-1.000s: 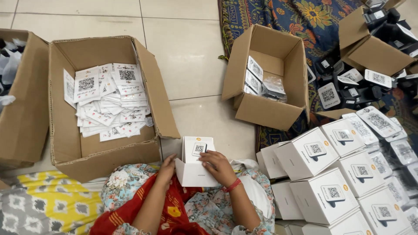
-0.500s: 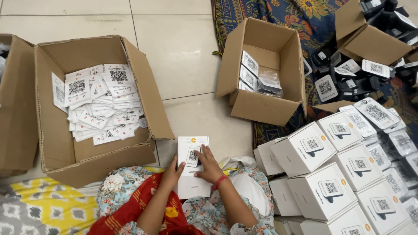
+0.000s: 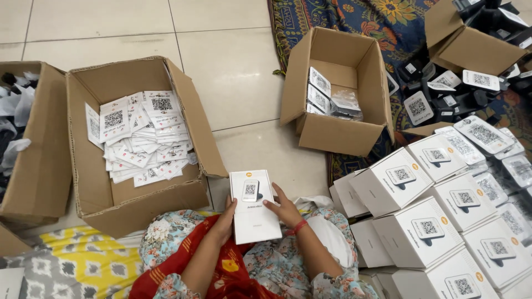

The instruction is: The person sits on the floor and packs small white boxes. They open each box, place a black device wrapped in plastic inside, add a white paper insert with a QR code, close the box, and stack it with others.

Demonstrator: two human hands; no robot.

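Holding a white box (image 3: 254, 206) over the lap, flat, printed face up, lid shut. Clamped between both hands: left hand (image 3: 226, 218) curled round the left long edge, right hand (image 3: 285, 209) against the right edge, fingers (image 3: 272, 204) slightly spread and reaching onto the top face. Red bangle (image 3: 300, 226) on the right wrist.

Just left of the fingers: an open cardboard carton (image 3: 197, 138) on the tiled floor (image 3: 238, 66), holding a loose heap of printed leaflets (image 3: 141, 138). Ahead and to the right of the fingers: a second open carton (image 3: 338, 135), tipped back on the edge of a patterned rug (image 3: 354, 16), with a few bagged cards inside. Close on the right: a stack of matching white boxes (image 3: 426, 221), all closed. Further right and ahead: black devices (image 3: 443, 94) piled on the rug.

Judging by this, mid-handling of one closed box, apart from the stack. Cannot tell whether already filled.

For any next move: keep one hand bearing the box from beneath, since the grip sits only on the edges; free the other before reaching toward the leaflets or the stack; keep the box level.
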